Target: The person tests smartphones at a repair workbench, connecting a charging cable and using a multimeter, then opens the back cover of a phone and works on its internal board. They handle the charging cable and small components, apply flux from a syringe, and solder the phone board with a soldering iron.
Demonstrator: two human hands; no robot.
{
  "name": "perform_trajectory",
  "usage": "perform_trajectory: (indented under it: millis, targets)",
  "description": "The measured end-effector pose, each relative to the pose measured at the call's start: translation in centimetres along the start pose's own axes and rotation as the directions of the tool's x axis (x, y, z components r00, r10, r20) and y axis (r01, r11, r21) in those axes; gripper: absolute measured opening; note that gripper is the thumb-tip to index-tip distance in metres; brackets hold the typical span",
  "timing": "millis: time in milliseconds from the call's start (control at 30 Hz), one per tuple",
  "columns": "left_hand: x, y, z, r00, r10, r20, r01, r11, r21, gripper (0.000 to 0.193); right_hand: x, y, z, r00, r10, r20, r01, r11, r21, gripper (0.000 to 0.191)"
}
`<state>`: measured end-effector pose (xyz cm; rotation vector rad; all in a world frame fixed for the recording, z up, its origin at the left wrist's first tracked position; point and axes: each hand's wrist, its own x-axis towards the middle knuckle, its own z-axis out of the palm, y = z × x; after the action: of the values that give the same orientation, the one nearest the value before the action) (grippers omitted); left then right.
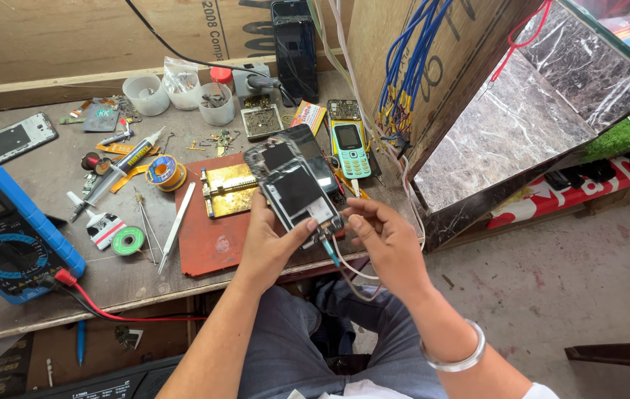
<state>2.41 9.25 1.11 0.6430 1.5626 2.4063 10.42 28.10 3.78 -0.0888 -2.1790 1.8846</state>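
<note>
Both hands busy: left hand grips opened phone; right hand apparently pinches cable.

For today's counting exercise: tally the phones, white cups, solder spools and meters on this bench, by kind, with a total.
Phones: 3, an opened phone in the left hand, a teal keypad phone, a black phone
White cups: 3
Solder spools: 2
Meters: 1
Total: 9

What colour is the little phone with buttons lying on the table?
The little button phone is light teal-green with a dark screen, seen in the head view, just beyond the hands.
</note>
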Motion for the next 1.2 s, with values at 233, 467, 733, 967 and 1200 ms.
perform_trajectory:
  millis: [233, 467, 733, 967, 1200]
  targets:
    - [0.1, -0.1, 0.3, 0.992, 0.049, 0.117, -0.037, 0.994, -0.100, 0.071, 1.7, 2.5, -2.2, 0.936, 0.236, 0.260, -0.310, 0.904, 0.294, 0.045]
    - [0.4, 0.3, 0.0, 0.993, -0.053, 0.106, 0.047, 0.997, 0.061, 0.063, 2.5, 3.7, -2.9, 0.911, 0.276, 0.307, -0.395, 0.798, 0.455, 0.042]
    - [0.8, 0.1, -0.1, 1.000, -0.022, -0.014, 0.022, 1.000, -0.005, 0.088, 3.8, 3.5, -2.4, 0.940, 0.299, 0.164, -0.340, 0.777, 0.529, 0.039]
    - [0.5, -0.3, 0.0, 0.998, 0.021, -0.058, -0.020, 1.000, 0.011, 0.083, 7.7, 4.0, -1.0, 0.954, 0.276, 0.116, -0.299, 0.858, 0.417, 0.039]
    - [0.8, 0.5, -0.4, 1.000, 0.004, -0.025, -0.005, 0.999, -0.042, 0.073, 9.9, 3.4, 0.5, 0.949, 0.309, 0.060, -0.314, 0.914, 0.259, 0.042]
